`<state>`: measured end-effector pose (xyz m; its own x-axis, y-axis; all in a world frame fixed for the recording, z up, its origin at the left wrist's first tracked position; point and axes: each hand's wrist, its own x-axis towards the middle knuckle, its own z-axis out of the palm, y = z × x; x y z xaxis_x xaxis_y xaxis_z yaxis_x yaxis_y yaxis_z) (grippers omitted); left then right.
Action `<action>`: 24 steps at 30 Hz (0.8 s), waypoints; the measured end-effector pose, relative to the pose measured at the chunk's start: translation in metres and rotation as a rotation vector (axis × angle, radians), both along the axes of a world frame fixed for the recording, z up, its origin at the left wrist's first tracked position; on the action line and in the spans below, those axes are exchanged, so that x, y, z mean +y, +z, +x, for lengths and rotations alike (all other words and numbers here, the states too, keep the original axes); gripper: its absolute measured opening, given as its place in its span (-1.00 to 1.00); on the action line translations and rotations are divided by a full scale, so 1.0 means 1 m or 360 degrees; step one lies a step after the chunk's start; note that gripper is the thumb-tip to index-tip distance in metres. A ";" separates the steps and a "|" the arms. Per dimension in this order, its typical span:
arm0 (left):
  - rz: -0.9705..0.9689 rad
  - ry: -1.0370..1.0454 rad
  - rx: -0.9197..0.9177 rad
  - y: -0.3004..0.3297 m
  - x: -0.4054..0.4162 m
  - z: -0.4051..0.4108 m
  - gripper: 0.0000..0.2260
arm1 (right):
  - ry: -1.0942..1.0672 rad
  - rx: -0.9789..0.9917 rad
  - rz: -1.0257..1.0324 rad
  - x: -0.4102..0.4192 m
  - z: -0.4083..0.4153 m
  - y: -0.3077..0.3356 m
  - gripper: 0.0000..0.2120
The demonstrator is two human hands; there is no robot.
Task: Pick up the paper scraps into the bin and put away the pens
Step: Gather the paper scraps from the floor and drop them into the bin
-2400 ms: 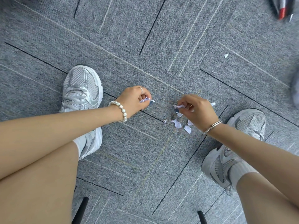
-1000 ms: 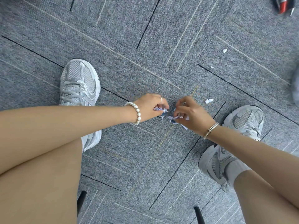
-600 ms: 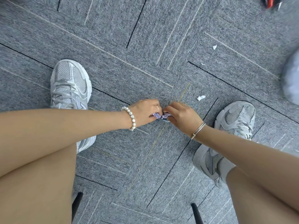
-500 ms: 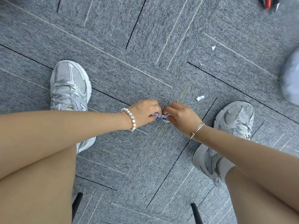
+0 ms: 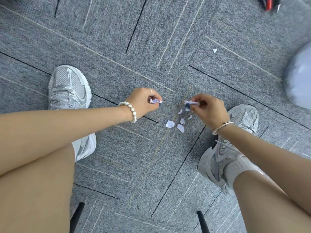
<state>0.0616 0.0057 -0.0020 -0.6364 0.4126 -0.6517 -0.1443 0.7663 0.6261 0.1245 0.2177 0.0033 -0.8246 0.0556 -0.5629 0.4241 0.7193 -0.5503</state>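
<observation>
- Down on the grey carpet (image 5: 117,47), in the head view, both hands work between two silver sneakers.
- The left hand (image 5: 143,102) is closed in a loose fist, and its fingers pinch a small crumpled scrap (image 5: 155,101) of white and purple paper. A pearl bracelet (image 5: 130,111) sits on this wrist and a thin ring on one finger.
- The right hand (image 5: 208,110) is also closed, gripping another crumpled scrap (image 5: 191,103) between thumb and fingers. A metal bangle (image 5: 222,127) is around its wrist.
- The two hands are apart, with a strip of bare carpet between them.
- Loose scraps (image 5: 175,125) lie on the carpet just below the right hand, several white pieces close together. One larger piece is at the left of this group.
- Two more small bits (image 5: 214,50) lie well apart from the group, farther up and to the right on the carpet.
- The pens (image 5: 269,3) are at the top right edge, on the floor, only partly in the frame; one has a red part.
- A pale blurred shape (image 5: 299,78) fills the right edge; I cannot tell what it is.
- The left sneaker (image 5: 69,88) is near the left wrist, the right sneaker (image 5: 223,148) under the right forearm.
</observation>
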 end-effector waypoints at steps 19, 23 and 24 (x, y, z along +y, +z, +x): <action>0.0030 0.0256 0.0217 0.176 0.087 -0.066 -0.90 | -0.0877 0.0265 -0.0262 0.029 -0.051 0.153 -0.88; 0.0098 0.0253 0.0309 0.229 0.112 -0.062 -0.89 | -0.1021 0.0371 -0.0297 0.049 -0.043 0.204 -0.85; 0.0121 0.0247 0.0332 0.240 0.120 -0.060 -0.89 | -0.1059 0.0398 -0.0292 0.056 -0.041 0.217 -0.84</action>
